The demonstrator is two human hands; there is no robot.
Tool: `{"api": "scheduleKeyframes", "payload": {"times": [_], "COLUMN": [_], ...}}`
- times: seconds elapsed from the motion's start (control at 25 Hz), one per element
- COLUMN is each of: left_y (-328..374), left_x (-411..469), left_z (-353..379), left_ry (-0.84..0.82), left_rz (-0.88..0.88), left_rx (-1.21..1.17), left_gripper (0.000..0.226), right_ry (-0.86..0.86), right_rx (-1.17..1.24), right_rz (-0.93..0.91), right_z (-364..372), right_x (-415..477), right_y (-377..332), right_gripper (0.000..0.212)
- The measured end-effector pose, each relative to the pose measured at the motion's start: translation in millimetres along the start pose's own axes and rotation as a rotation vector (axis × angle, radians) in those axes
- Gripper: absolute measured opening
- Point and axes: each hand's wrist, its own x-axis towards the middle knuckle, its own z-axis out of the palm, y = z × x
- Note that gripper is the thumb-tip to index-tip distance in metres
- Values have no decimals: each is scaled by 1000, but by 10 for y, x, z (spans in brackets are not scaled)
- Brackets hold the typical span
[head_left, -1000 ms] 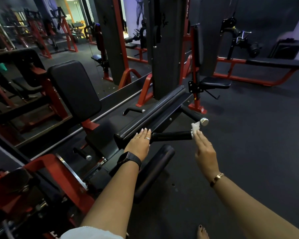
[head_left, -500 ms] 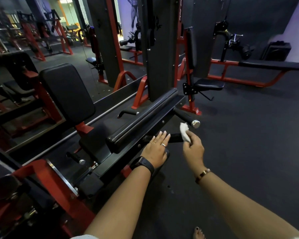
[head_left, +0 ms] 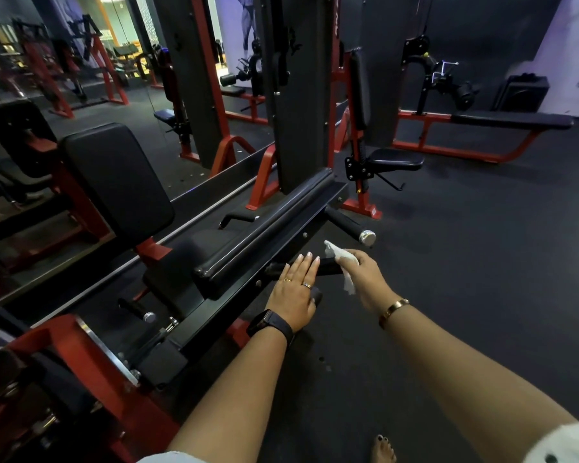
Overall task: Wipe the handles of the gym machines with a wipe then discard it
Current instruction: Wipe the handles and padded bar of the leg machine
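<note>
While your right hand grips the wipe against the near handle and your left hand rests flat beside it, you seem mid-task, with the chrome-capped handle and discarding apparently left.

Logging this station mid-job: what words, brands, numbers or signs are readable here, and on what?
No text can be read in this view.
On the wipe in the right hand: plain white, no print.
On the watch: face dark, nothing shows.
On the wall poster: a figure only, with no words legible.
On the machine frame: no label visible.
</note>
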Motion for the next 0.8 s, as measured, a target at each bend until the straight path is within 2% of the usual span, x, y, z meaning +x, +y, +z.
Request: {"api": "scheduleKeyframes", "payload": {"times": [0.08,0.2,0.28,0.44,0.56,0.68,0.8], "left_y": [5,-17,-23,-12,13,-2,-88], "left_x": [-3,-3,1,4,22,22,-13], "left_z": [1,-3,5,13,8,-1,-29], "left_ry": [1,13,8,9,15,-8,-17], "left_rz": [-1,7,10,-8,-22,-15,-9], "left_rx": [-9,-16,-18,-48,-69,-71,-50], "left_gripper": [82,82,83,83,83,83,81], "right_ry": [91,405,457,415,291,148,54], "right_rx": [78,177,333,655,803,829,760], "right_rz": [55,69,159,297,317,323,414], "right_z": [43,191,305,442,578,729,842], "right_x": [-2,-89,-112,-190,-332,-370,-339], "right_y": [42,203,164,61,166,249,250], "right_gripper": [25,22,23,31,26,23,22]}}
